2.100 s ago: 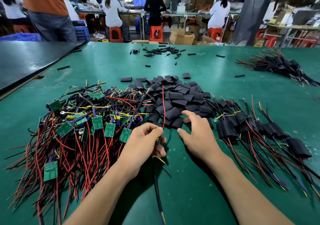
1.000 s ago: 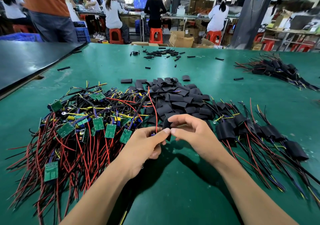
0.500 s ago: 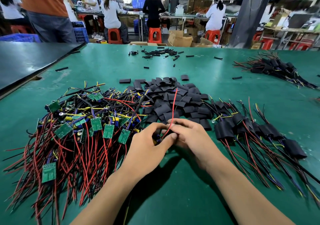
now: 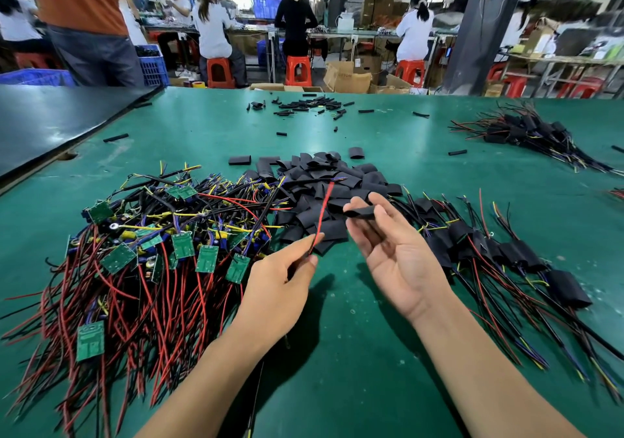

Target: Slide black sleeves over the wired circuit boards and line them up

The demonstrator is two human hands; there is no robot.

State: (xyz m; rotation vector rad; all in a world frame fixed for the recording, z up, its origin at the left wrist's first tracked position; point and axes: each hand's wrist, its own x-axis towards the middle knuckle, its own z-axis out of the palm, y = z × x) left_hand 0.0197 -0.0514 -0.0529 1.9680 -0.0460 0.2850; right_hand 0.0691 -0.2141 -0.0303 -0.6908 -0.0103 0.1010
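On the left of the green table (image 4: pixel 337 353) a tangle of unsleeved wired circuit boards (image 4: pixel 145 255) is spread, red leads trailing toward the near edge. Just right of it the left hand (image 4: pixel 280 296) is closed in a pinch on a red wire (image 4: pixel 320 221) that rises over the heap of loose black sleeves (image 4: pixel 324 198); the board on that wire cannot be made out. Further right, the right hand (image 4: pixel 395 255) is seen palm-up and mostly open, one black sleeve (image 4: pixel 360 212) pinched between thumb and fingertips. The finished sleeved boards (image 4: pixel 513 252) are lined up at the far right. For a clean step, the sleeve should probably be squeezed open at its mouth and the wire ends gathered straight before being threaded through. Half a second earlier the two hands were pressed together low over the table; now they are parted, and the sleeve has been lifted clear.
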